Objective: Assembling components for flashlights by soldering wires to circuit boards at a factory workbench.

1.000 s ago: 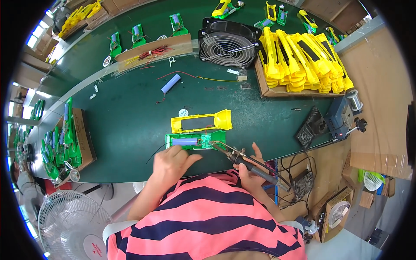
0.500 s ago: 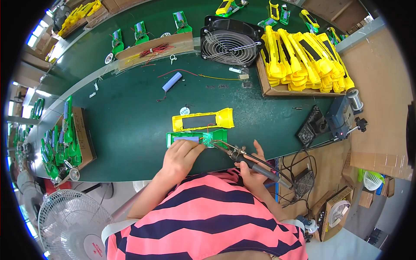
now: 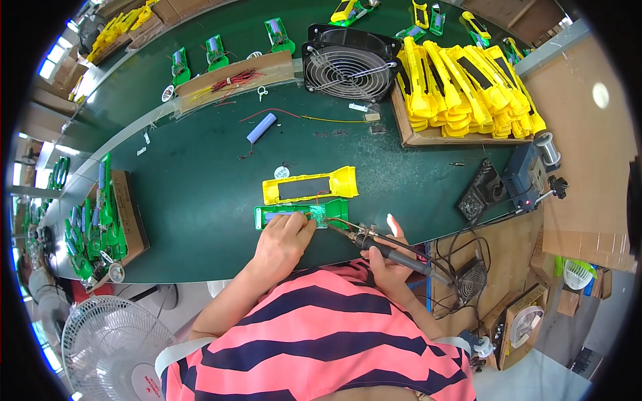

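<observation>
A dark green tabletop (image 3: 194, 167) stretches across the scene, its edges bowed by the lens; a pale strip (image 3: 115, 142) runs along its far left side, with more green surface (image 3: 127, 87) beyond. Bright windows (image 3: 48, 69) glare at the far left. A tan cardboard panel (image 3: 595, 154) stands at the right, bearing an oval patch of light (image 3: 600, 95). Pale grey floor (image 3: 184, 304) shows near left, beside a white fan (image 3: 110, 341)

Red lettering (image 3: 153, 388) is borne by the white fan (image 3: 110, 341) — small print (image 3: 282, 173) by a round sticker (image 3: 279, 171) on the tabletop (image 3: 194, 200).
</observation>
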Demonstrator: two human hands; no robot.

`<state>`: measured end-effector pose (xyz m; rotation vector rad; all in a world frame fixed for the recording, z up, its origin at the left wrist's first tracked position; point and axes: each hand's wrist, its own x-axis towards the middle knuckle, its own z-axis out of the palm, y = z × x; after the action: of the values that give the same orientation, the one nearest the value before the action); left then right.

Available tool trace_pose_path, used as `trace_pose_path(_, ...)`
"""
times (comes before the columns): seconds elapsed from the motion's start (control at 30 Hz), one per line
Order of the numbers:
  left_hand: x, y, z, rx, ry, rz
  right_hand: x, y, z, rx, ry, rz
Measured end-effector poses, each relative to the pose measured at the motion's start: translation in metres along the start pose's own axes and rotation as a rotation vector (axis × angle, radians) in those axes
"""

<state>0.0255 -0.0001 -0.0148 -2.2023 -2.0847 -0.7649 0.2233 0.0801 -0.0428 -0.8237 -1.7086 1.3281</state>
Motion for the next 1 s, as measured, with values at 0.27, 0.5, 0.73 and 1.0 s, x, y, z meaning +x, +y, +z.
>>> trace_pose_path(0.27, 0.002, 0.001, -0.003, -0.005, -0.023, 0.004, 0.0, -0.006, 0.007, 0.169, 0.027, 0.126)
trace_pose_path(0.5, 0.002, 0.0, -0.004, -0.005, -0.035, -0.014, 0.0, -0.005, 0.007, 0.176, 0.021, 0.117)
trace_pose_path(0.73, 0.002, 0.001, -0.002, 0.025, -0.038, -0.016, 0.002, -0.005, 0.002, 0.143, 0.054, 0.097)
trace_pose_path(1.0, 0.004, 0.005, -0.002, 0.045, -0.047, -0.034, 0.005, -0.001, -0.005, 0.102, 0.086, -0.05)
